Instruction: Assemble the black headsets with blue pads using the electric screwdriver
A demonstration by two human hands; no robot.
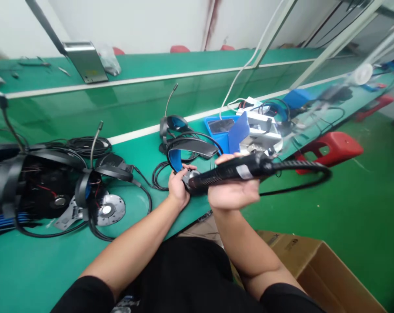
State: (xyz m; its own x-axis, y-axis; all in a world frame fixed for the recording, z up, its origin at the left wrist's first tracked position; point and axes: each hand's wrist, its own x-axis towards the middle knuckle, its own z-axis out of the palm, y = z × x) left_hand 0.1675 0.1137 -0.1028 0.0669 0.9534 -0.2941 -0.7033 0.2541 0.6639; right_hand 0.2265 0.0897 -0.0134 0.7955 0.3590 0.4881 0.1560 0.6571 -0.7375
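Note:
My left hand [179,188] grips a black headset [192,148] low on its band, near a blue-lined ear cup [175,158] and a small round grey part [191,179]. My right hand [232,191] holds a black corded hand tool [228,174] with a white label, probably an electric screwdriver. The tool's tip reaches the round grey part, and its black cord [298,167] curves away to the right. My fingers hide part of the tool's underside. Both hands are above the near edge of the green workbench [34,269].
Dismantled black headsets, black cables, blue wires and a round metal speaker driver [107,210] lie on the bench to the left. A blue tray [221,132] and white boxes stand ahead. A cardboard box [317,269] sits below right, and a red stool [329,150] stands on the green floor.

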